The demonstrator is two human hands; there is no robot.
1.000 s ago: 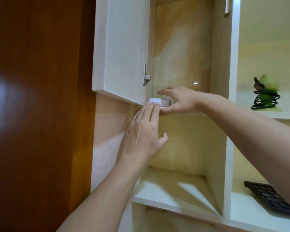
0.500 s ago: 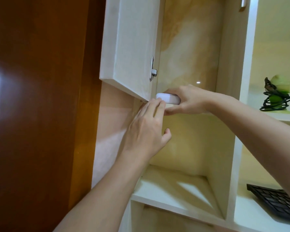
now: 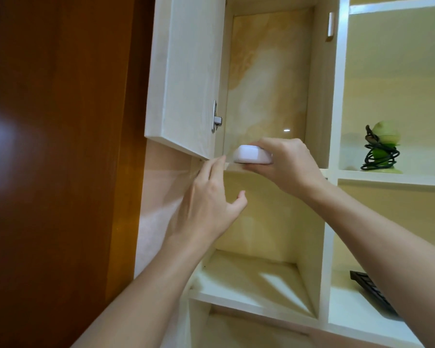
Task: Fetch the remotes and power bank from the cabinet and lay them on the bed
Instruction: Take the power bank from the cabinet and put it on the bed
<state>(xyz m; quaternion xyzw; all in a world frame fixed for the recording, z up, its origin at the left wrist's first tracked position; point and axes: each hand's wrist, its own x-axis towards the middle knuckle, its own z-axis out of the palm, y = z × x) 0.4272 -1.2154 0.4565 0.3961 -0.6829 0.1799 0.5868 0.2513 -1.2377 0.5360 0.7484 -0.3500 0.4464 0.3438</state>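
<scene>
Standing largest: one glossy reddish-brown wood panel (image 3: 55, 146), then one pale matte cabinet (image 3: 335, 121) with smooth flat shelves and one open door (image 3: 186, 79) bearing one metal latch (image 3: 215, 119). One right hand (image 3: 289, 162) is clamped on one smooth, rounded white power bank (image 3: 251, 154) at the upper shelf's front edge; one left hand (image 3: 209, 204), fingers apart and empty, sits just below. One coiled dark cable (image 3: 378, 156) wraps a green object; one black keyboard (image 3: 372, 292) lies lower right.

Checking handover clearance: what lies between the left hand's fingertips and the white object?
Nothing: head view shows only bare shelf edge between left hand and the white rounded object gripped by right hand.
</scene>
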